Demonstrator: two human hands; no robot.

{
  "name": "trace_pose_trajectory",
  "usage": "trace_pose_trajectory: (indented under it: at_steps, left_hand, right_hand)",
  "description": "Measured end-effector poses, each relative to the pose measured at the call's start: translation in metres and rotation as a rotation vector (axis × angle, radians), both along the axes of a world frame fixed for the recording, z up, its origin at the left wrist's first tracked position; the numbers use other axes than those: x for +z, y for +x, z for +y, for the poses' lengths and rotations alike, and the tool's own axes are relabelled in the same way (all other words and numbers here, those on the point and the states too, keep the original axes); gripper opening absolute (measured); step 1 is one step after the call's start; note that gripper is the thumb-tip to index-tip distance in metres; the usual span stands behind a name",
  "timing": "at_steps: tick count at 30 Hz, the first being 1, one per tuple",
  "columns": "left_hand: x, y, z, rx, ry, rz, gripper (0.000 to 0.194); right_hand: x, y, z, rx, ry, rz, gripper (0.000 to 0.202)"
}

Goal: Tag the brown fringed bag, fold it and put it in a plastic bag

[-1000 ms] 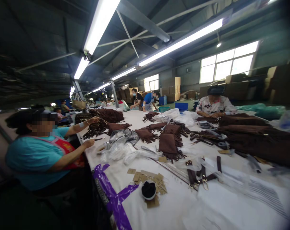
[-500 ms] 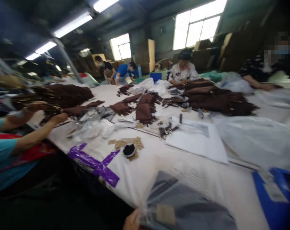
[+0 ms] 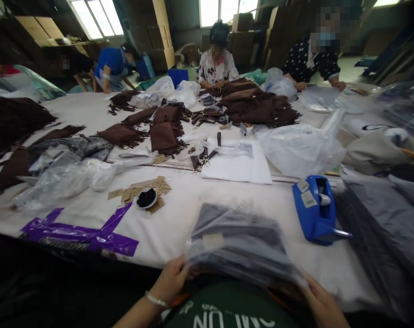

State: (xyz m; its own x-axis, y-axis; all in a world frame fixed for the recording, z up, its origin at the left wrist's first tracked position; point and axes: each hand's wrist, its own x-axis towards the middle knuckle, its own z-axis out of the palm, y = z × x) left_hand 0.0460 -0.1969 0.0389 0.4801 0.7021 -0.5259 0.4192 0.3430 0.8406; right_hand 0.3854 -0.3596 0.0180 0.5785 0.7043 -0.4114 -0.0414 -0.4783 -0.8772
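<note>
Plastic-wrapped grey item, one: our left hand and right hand grip its near corners, likely keeping it taut; blue tape dispenser, right of it.

The dark green shirt bears white lettering, of which only "UN" can be read.
</note>
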Motion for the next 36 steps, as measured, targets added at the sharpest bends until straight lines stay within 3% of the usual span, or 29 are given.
trace_pose_trajectory:
  at_steps: [2,4,6,8,10,13,15,17,19,23,25,28,31,33,36]
  left_hand:
    - [-0.006,0.019,0.021,0.135,-0.09,-0.04,0.044]
    - [-0.013,0.031,0.035,0.173,-0.08,-0.011,0.047]
    - [-0.017,0.035,0.039,0.161,0.059,0.057,0.049]
    - [-0.018,0.036,0.038,0.153,0.24,0.135,0.053]
    - [-0.018,0.036,0.036,0.144,0.367,0.213,0.058]
    - [-0.016,0.041,0.037,0.115,0.455,0.279,0.055]
    - [-0.016,0.043,0.037,0.091,0.533,0.317,0.053]
    - [-0.018,0.041,0.032,0.065,0.632,0.368,0.053]
    - [-0.022,0.036,0.023,0.05,0.701,0.396,0.054]
    - [-0.03,0.023,-0.002,0.049,0.678,0.349,0.055]
    - [-0.031,0.02,-0.013,0.055,0.639,0.334,0.054]
    - [-0.027,0.02,-0.022,0.11,0.569,0.293,0.054]
    - [-0.024,0.015,-0.023,0.277,0.402,0.184,0.06]
    - [-0.023,0.006,-0.024,0.389,0.24,0.122,0.065]
    - [-0.022,-0.007,-0.027,0.39,0.014,0.092,0.069]
  right_hand:
    - [-0.004,0.016,0.022,-0.016,-0.003,0.202,0.061]
    - [-0.002,0.03,0.032,-0.067,-0.03,0.182,0.073]
    - [0.007,0.033,0.028,-0.083,-0.037,-0.128,0.065]
    - [0.018,0.018,0.02,0.001,0.057,-0.447,0.046]
    - [0.029,-0.012,0.023,0.319,0.224,-0.522,0.035]
    - [0.034,-0.067,0.063,0.954,0.408,-0.47,0.042]
    - [0.027,-0.098,0.103,1.06,0.463,-0.651,0.049]
    - [0.015,-0.119,0.137,1.061,0.414,-0.853,0.051]
    - [0.003,-0.13,0.155,1.056,0.34,-0.975,0.044]
    - [-0.012,-0.126,0.154,1.115,0.36,-1.008,0.035]
    - [-0.012,-0.119,0.161,1.118,0.399,-1.011,0.036]
    - [-0.007,-0.115,0.191,1.095,0.451,-1.02,0.039]
    - [-0.001,-0.119,0.212,1.096,0.514,-1.016,0.038]
    - [0.0,-0.121,0.198,1.108,0.548,-1.007,0.04]
    - [-0.002,-0.11,0.141,1.05,0.607,-0.918,0.051]
